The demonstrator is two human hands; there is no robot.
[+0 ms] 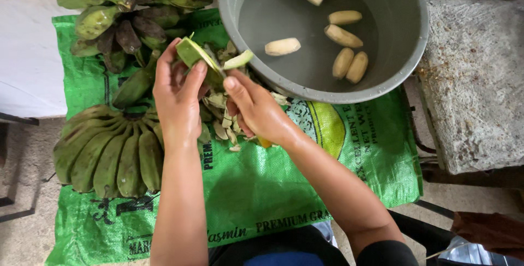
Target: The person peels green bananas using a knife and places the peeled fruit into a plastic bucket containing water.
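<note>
My left hand (177, 94) holds a green banana (199, 58) upright, partly peeled, with a strip of peel (238, 59) curling off to the right. My right hand (256, 110) grips a small tool with a yellow handle (265, 142), its thumb pressed against the banana; the blade is hidden. Under both hands lies a pile of peel scraps (222, 118) on a green woven sack (256, 184). Just beyond, a grey basin (406, 53) of water holds several peeled pale bananas (343, 35).
Two bunches of green bananas lie on the sack: one at the far left top (128, 4), another at the near left (106, 148). A rough stone block (475, 80) stands at the right. My dark-clothed lap (305, 247) is at the bottom edge.
</note>
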